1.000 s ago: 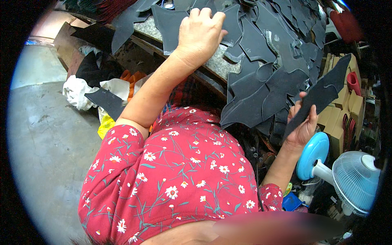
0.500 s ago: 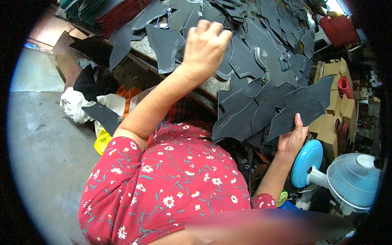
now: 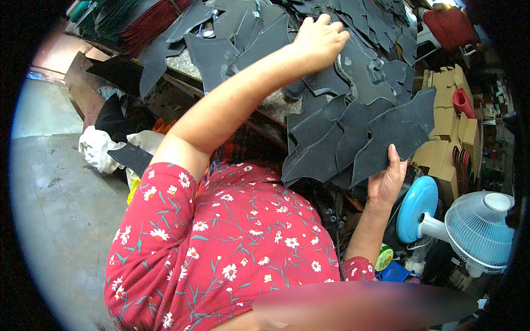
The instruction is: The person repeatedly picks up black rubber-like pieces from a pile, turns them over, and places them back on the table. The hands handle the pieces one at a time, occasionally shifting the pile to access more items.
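At the pile's edge, right hand (image 3: 386, 182) fingers gripping dark cut pieces (image 3: 364, 138); left hand (image 3: 320, 41) flat on others

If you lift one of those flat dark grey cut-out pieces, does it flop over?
Probably only a little. The dark grey cut-out sheet in the right hand sticks out fairly flat though held by one edge, so it seems semi-stiff. It looks thin, so likely light. Its matte surface suggests it would not slip easily.
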Action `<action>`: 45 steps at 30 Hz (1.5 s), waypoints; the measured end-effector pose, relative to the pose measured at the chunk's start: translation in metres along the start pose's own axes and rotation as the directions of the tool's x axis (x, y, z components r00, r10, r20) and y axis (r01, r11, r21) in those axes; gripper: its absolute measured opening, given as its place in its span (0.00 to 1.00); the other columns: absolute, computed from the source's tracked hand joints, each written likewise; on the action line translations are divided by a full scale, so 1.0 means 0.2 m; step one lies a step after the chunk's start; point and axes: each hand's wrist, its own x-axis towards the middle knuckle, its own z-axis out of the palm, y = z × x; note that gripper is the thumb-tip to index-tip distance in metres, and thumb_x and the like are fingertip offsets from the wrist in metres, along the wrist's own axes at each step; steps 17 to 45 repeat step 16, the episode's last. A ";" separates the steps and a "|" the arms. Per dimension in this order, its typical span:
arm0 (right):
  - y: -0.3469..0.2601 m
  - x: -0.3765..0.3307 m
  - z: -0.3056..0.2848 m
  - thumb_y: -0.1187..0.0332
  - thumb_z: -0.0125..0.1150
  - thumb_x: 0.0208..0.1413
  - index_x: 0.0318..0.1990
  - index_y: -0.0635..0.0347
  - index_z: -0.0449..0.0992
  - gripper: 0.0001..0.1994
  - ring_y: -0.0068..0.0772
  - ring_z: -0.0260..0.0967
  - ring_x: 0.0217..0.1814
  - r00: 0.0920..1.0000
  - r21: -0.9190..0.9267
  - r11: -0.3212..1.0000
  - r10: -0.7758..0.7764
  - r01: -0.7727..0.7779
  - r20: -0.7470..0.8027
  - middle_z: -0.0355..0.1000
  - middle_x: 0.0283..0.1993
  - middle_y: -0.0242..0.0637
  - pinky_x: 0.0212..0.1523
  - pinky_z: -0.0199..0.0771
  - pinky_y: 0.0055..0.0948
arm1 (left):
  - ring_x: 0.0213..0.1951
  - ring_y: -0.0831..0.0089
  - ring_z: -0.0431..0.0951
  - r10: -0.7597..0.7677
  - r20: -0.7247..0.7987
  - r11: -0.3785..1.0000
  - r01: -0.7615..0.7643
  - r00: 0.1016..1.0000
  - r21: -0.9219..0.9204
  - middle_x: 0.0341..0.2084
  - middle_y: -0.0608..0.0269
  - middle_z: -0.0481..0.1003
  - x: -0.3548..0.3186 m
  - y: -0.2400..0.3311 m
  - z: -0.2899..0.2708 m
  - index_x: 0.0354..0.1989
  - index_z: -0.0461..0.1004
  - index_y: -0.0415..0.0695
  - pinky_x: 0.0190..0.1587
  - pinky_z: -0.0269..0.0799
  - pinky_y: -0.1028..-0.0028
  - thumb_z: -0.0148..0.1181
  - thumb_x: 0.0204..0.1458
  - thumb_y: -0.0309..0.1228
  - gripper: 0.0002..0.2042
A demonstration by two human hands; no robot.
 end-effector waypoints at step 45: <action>0.09 0.01 -0.02 0.73 0.60 0.57 0.64 0.56 0.60 0.27 0.41 0.67 0.59 1.000 -0.063 0.998 0.016 -0.015 0.018 0.68 0.59 0.37 0.60 0.67 0.43 | 0.48 0.57 0.70 -0.094 0.194 0.995 0.084 0.977 0.062 0.40 0.56 0.76 0.20 -0.10 -0.08 0.34 0.78 0.46 0.44 0.65 0.54 0.60 0.39 0.32 0.11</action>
